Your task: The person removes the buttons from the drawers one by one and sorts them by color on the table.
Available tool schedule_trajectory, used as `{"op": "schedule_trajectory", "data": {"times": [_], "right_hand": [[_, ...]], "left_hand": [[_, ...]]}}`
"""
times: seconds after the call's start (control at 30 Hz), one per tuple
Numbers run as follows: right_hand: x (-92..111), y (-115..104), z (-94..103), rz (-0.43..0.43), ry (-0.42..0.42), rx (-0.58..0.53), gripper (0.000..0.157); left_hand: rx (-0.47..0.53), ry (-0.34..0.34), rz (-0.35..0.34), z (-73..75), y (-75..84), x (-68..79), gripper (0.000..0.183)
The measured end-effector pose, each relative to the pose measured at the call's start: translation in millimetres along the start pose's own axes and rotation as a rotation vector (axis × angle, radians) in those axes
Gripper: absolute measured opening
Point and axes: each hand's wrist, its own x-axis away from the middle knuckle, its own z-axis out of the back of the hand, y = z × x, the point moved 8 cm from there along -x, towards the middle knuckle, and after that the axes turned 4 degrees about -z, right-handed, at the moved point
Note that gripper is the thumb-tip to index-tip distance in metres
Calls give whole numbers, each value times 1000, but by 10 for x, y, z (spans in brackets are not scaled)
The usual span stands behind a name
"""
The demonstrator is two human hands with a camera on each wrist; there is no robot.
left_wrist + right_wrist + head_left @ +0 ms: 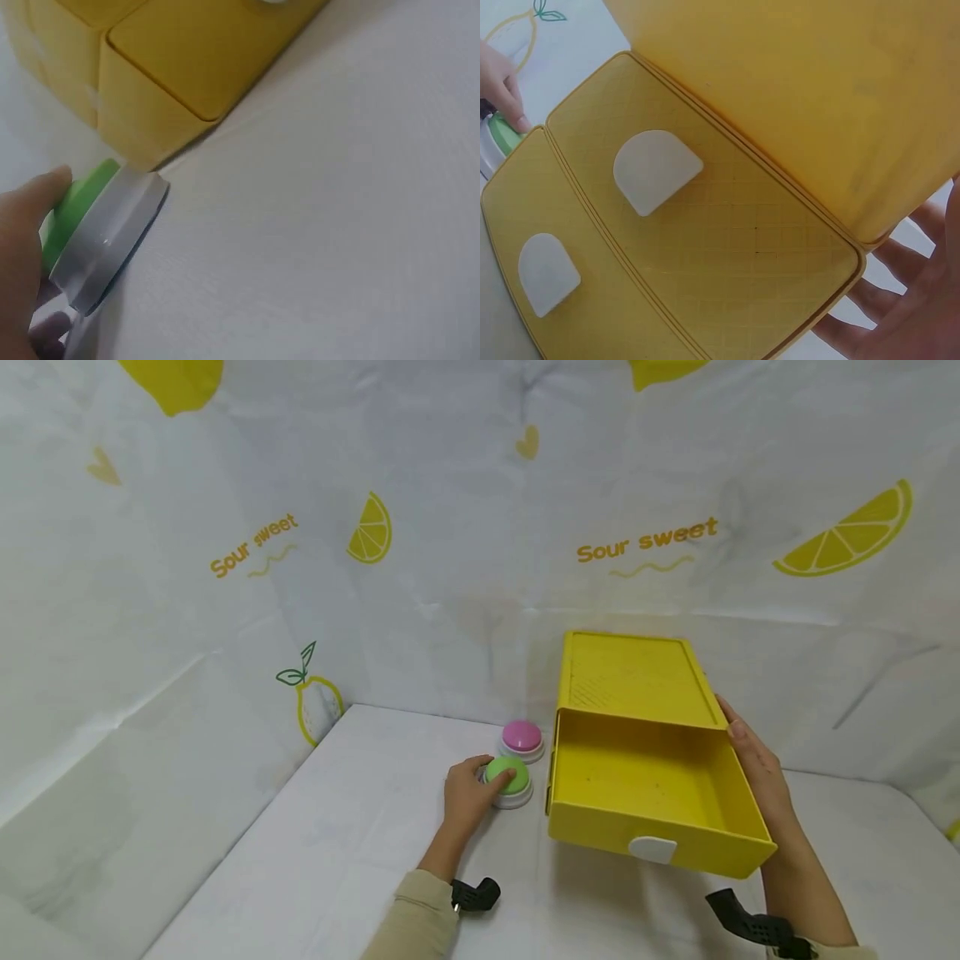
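Observation:
My left hand [466, 790] pinches a green-topped push button [507, 778] with a white round base, thumb on the green dome. In the left wrist view, that button [105, 236] sits close beside the corner of the drawer box. A yellow drawer box [637, 672] stands to its right, its top drawer [660, 835] pulled out and bare inside. My right hand [763, 768] lies along the box's right side with fingers extended. In the right wrist view, two lower drawers [727, 247] with white tabs are pushed in, under the projecting one.
A pink-topped push button [521, 737] on a white base stands just behind the green one, near the box's left side. The white table [337, 827] meets a lemon-printed cloth backdrop [465, 610] behind the box.

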Motion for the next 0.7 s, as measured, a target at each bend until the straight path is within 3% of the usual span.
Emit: {"op": "schedule_trajectory", "data": {"times": [0.1,0.3,0.47,0.7], "right_hand": [[-6,-5,5,-2,-1,-7,51],[3,-6,0,-4,-11,-16,51],[2,5,1,-2,-14,-25,51],[1,-2,-17,11,-17,-39,51]], "left_hand": [[-9,-10,-7,-7,12,11,55],[59,-113,-20,-42,43,34,61],[33,-189,-53,-93,52,38,74],[-1,-190,-76,-134,56,30,80]]}}
